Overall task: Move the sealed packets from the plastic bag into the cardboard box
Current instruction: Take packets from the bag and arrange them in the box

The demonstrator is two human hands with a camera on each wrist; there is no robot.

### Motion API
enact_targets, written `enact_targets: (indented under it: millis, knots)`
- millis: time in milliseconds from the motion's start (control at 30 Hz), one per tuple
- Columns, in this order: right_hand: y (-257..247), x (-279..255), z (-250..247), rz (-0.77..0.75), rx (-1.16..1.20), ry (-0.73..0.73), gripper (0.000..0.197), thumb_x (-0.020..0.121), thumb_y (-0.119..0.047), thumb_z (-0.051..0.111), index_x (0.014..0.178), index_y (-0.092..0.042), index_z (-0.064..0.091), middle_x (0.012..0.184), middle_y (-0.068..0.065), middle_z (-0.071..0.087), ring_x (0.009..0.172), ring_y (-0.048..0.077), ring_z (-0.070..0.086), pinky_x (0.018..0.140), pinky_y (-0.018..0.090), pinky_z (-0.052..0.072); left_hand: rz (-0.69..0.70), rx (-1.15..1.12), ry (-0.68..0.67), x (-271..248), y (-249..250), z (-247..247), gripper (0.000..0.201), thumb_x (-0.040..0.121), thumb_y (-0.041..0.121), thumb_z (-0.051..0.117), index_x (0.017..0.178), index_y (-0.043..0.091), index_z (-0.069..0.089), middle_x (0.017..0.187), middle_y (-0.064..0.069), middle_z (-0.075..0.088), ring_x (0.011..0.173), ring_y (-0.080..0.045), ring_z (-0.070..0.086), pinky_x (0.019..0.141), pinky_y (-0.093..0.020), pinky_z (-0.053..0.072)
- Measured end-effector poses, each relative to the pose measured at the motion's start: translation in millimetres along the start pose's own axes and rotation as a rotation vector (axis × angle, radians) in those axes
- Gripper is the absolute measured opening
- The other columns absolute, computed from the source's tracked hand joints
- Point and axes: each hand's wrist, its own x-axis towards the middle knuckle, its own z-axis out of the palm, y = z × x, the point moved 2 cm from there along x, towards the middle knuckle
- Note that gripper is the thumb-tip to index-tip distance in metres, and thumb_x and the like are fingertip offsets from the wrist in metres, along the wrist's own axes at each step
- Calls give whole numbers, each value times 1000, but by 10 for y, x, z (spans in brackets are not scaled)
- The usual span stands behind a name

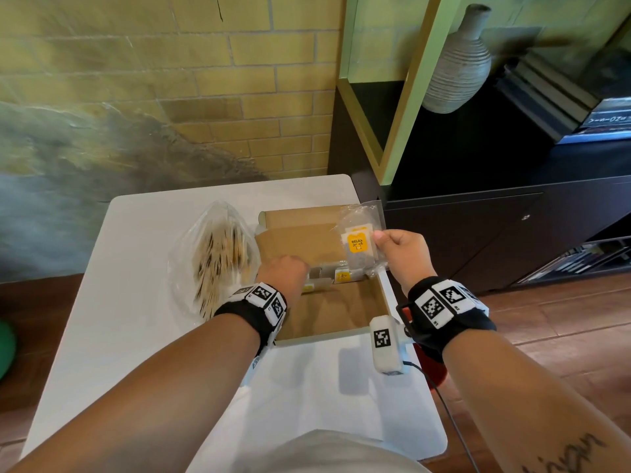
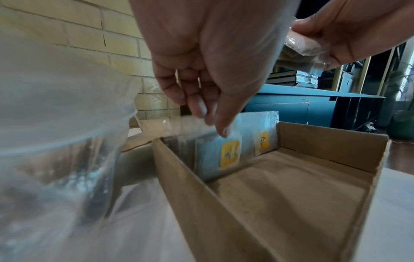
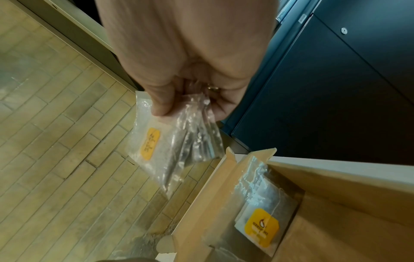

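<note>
The right hand (image 1: 403,254) is raised above the far right corner of the cardboard box (image 1: 327,319), thumb and curled fingers pinching a small bunch of clear sealed packets (image 1: 362,240); the front one shows a yellow tag reading RELAX. From the right wrist view the bunch (image 3: 179,141) hangs down from the grip, several packets fanned together.

The left hand (image 1: 283,271) reaches down into the box, fingers (image 2: 201,99) pointing downward with their tips touching the tops of the packets in the box (image 2: 224,152), which stand upright in a row against the far wall, yellow tags facing inward. Its fingers look loosely extended rather than clamped on anything.

The box sits open on the white surface (image 1: 136,336), its near half showing bare cardboard floor. Just beside the box on its left lies the clear plastic bag (image 1: 211,257), still holding many packets packed on edge. Behind the surface runs a yellow brick wall (image 1: 170,63), and to the right stands a dark cabinet (image 1: 495,233) with a ribbed grey vase (image 1: 457,66) on top.
</note>
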Motion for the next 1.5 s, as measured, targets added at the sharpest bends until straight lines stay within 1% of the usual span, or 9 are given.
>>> enact_targets:
  millis: [233,467,633,767,933,1100,1300,1433,1500]
  knots:
    - [14,-15,-31,-11,-2,5,35,93,-20,53,83,12,61,86,38,57,69,23,48,65,37,46,-26,112,51,-35,-24,-47,27,87,9,49,110,16,61,107,-4,64,101,-23,59,80,-31,45]
    - [-31,-55,-17,-19,-6,-15,32,94,-20,53,84,8,66,92,35,61,72,23,52,73,42,51,-62,117,154,-71,-51,-62,22,86,9,48,104,15,60,99,-4,62,96,-24,58,75,-32,41]
    - [-78,-94,-1,-31,-6,-27,32,94,-20,53,86,8,67,92,36,61,72,22,51,68,34,46,-76,47,191,-107,-102,-70,28,85,5,45,109,12,58,103,-5,60,99,-26,56,79,-35,44]
    - [-126,-136,45,-16,17,-55,29,94,-19,52,86,4,68,83,22,65,75,21,54,69,27,48,-39,-390,320,-121,-102,-134,23,87,16,53,108,11,60,104,-3,58,98,-22,55,77,-28,42]
    - [-200,-187,159,-43,44,-74,35,93,-20,53,88,12,64,86,36,60,71,21,50,69,34,47,-78,-1190,212,-145,20,-218,17,84,23,66,100,18,61,95,1,60,88,-13,55,79,-23,44]
    - [-270,-246,271,-78,19,-83,33,93,-21,55,84,9,66,75,31,57,68,20,47,66,32,44,-145,-1483,203,-165,58,-265,18,85,17,66,77,17,51,77,-5,57,65,-13,55,57,-19,46]
    - [-307,-280,358,-111,-43,-106,29,92,-20,56,85,6,68,87,31,62,71,20,50,69,29,46,-176,-1663,163,-276,88,-301,7,90,12,60,91,13,53,80,-6,59,67,-18,56,61,-27,49]
    - [-348,-316,384,-205,-62,-76,39,93,-23,54,81,13,62,78,30,60,67,29,51,72,40,49,-194,-1668,148,-361,61,-317,12,92,8,56,90,16,48,67,-7,50,54,-15,48,57,-30,40]
    - [-347,-302,376,-242,-115,-77,32,94,-19,52,86,9,64,79,21,61,66,19,53,70,34,49,-218,-1682,142,-410,37,-308,22,92,6,55,103,20,42,65,-5,46,52,-12,44,57,-27,38]
